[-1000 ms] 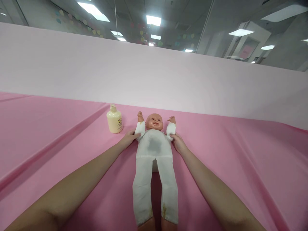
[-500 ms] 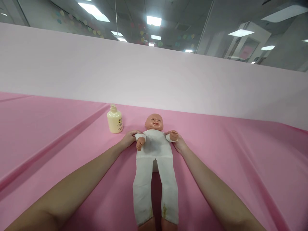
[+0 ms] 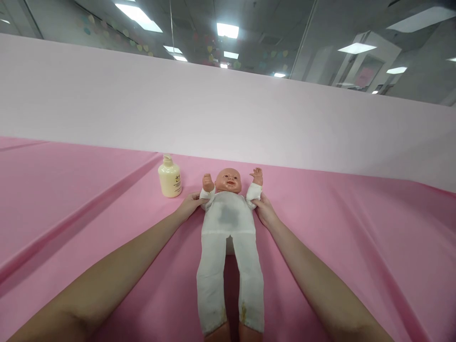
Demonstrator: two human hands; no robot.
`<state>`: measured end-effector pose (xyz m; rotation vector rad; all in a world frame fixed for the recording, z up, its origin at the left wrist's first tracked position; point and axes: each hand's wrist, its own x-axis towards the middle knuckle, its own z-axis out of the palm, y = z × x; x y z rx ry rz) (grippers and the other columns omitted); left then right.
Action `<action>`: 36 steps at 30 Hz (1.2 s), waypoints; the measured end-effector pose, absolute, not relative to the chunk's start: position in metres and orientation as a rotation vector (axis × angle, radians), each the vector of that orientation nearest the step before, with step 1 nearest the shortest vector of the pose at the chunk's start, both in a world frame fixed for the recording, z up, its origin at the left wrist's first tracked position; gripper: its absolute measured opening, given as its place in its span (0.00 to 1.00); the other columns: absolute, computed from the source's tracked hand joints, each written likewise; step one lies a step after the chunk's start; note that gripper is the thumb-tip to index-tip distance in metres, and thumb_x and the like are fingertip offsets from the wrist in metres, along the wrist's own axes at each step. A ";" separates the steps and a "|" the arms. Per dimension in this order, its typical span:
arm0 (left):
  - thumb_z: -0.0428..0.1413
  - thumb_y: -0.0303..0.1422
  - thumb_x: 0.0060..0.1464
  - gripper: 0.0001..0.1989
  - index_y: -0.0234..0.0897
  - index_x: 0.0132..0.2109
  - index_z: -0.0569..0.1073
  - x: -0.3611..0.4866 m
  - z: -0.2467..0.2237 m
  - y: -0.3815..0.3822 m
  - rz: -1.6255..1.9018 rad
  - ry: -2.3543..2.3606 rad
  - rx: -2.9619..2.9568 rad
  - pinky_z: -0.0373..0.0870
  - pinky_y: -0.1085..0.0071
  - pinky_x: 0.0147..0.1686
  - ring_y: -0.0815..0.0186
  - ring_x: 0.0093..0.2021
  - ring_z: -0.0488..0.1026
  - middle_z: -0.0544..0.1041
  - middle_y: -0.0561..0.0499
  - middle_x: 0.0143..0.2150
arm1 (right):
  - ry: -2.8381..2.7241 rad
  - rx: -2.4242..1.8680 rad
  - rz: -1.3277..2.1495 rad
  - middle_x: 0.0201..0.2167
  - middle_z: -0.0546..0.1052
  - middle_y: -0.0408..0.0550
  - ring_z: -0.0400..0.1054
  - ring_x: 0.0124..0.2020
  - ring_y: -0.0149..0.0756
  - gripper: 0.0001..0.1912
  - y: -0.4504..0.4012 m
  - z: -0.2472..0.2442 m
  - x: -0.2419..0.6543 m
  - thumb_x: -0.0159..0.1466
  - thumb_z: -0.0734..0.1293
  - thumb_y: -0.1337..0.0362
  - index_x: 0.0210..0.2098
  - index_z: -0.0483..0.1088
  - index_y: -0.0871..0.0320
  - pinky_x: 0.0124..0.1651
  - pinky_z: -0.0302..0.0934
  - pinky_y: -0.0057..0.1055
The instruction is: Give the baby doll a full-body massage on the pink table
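A person's left hand (image 3: 190,206) and right hand (image 3: 265,212) each grip one sleeved arm of a baby doll (image 3: 229,214), thumbs laid over the white fabric. The doll lies face up on a pink cloth (image 3: 320,218), its forearms raised on either side of its head. A cream pump bottle (image 3: 170,181) stands upright near the left hand, with a white panel (image 3: 228,114) behind.
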<state>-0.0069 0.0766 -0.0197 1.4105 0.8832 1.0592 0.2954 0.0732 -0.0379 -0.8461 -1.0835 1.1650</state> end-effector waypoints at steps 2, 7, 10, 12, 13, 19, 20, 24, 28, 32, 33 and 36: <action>0.60 0.42 0.49 0.17 0.33 0.41 0.75 -0.008 -0.021 0.078 1.059 0.910 1.408 0.67 0.66 0.39 0.58 0.40 0.73 0.78 0.46 0.40 | -1.112 -0.884 1.177 0.38 0.78 0.44 0.69 0.42 0.42 0.19 0.072 -0.037 0.295 0.51 0.70 0.64 0.44 0.71 0.54 0.48 0.61 0.36; 0.56 0.50 0.51 0.22 0.32 0.36 0.75 -0.009 -0.024 0.082 1.057 1.020 1.376 0.65 0.67 0.34 0.59 0.34 0.72 0.78 0.45 0.35 | -1.159 -0.962 1.227 0.36 0.78 0.46 0.70 0.39 0.41 0.16 0.072 -0.038 0.294 0.54 0.71 0.58 0.40 0.73 0.57 0.45 0.61 0.35; 0.56 0.51 0.51 0.23 0.33 0.37 0.74 -0.008 -0.023 0.082 1.047 1.027 1.383 0.65 0.68 0.34 0.60 0.34 0.72 0.77 0.46 0.36 | -1.158 -0.963 1.233 0.35 0.78 0.46 0.70 0.37 0.40 0.15 0.073 -0.041 0.295 0.54 0.71 0.56 0.38 0.73 0.58 0.43 0.61 0.33; 0.56 0.51 0.51 0.23 0.33 0.36 0.74 -0.008 -0.023 0.081 1.040 1.038 1.395 0.64 0.69 0.33 0.60 0.33 0.71 0.77 0.46 0.35 | -1.161 -0.965 1.240 0.35 0.78 0.46 0.70 0.37 0.40 0.16 0.074 -0.043 0.296 0.55 0.71 0.55 0.38 0.74 0.58 0.43 0.61 0.33; 0.56 0.51 0.52 0.23 0.33 0.36 0.74 -0.008 -0.023 0.081 1.041 1.047 1.400 0.63 0.69 0.32 0.61 0.33 0.71 0.77 0.46 0.35 | -1.165 -0.962 1.246 0.36 0.78 0.46 0.70 0.37 0.40 0.16 0.075 -0.043 0.296 0.55 0.70 0.55 0.39 0.74 0.58 0.44 0.61 0.34; 0.54 0.52 0.52 0.24 0.32 0.37 0.74 -0.010 -0.024 0.083 1.096 1.111 1.444 0.63 0.70 0.32 0.61 0.33 0.70 0.76 0.47 0.34 | -1.072 -0.918 1.298 0.38 0.79 0.49 0.71 0.44 0.44 0.18 0.081 -0.045 0.295 0.59 0.62 0.51 0.35 0.75 0.58 0.52 0.61 0.38; 0.54 0.52 0.52 0.24 0.32 0.38 0.74 -0.010 -0.024 0.083 1.103 1.110 1.451 0.63 0.70 0.33 0.61 0.34 0.70 0.76 0.47 0.35 | -1.068 -0.907 1.303 0.38 0.79 0.49 0.70 0.44 0.45 0.17 0.081 -0.044 0.296 0.59 0.62 0.53 0.36 0.75 0.58 0.52 0.61 0.38; 0.54 0.52 0.53 0.24 0.32 0.39 0.74 -0.009 -0.024 0.084 1.101 1.056 1.436 0.65 0.68 0.35 0.59 0.37 0.71 0.77 0.46 0.37 | -1.103 -0.840 1.338 0.39 0.79 0.48 0.70 0.46 0.45 0.14 0.077 -0.041 0.298 0.55 0.66 0.60 0.39 0.74 0.57 0.54 0.59 0.39; 0.56 0.48 0.53 0.22 0.31 0.42 0.74 -0.011 -0.024 0.084 1.034 0.833 1.334 0.67 0.64 0.41 0.56 0.41 0.72 0.77 0.42 0.41 | -1.111 -0.786 1.346 0.39 0.79 0.45 0.70 0.45 0.43 0.17 0.074 -0.037 0.301 0.51 0.68 0.66 0.41 0.74 0.55 0.54 0.60 0.39; 0.59 0.34 0.49 0.17 0.31 0.46 0.74 -0.016 -0.024 0.086 0.923 0.645 1.327 0.67 0.60 0.46 0.53 0.45 0.72 0.77 0.42 0.45 | -1.104 -0.783 1.346 0.37 0.79 0.45 0.70 0.45 0.43 0.12 0.071 -0.036 0.304 0.48 0.70 0.67 0.33 0.76 0.54 0.54 0.61 0.39; 0.58 0.31 0.47 0.18 0.31 0.46 0.75 -0.017 -0.025 0.087 0.902 0.628 1.345 0.67 0.59 0.47 0.53 0.46 0.72 0.77 0.42 0.45 | -1.116 -0.795 1.354 0.38 0.79 0.45 0.70 0.45 0.43 0.10 0.070 -0.036 0.305 0.48 0.71 0.66 0.32 0.76 0.54 0.54 0.61 0.39; 0.57 0.24 0.40 0.19 0.31 0.43 0.77 -0.019 -0.028 0.091 0.846 0.617 1.429 0.66 0.58 0.49 0.51 0.50 0.70 0.77 0.42 0.46 | -1.158 -0.840 1.358 0.39 0.79 0.46 0.71 0.43 0.41 0.08 0.068 -0.035 0.306 0.47 0.72 0.66 0.30 0.76 0.54 0.52 0.61 0.39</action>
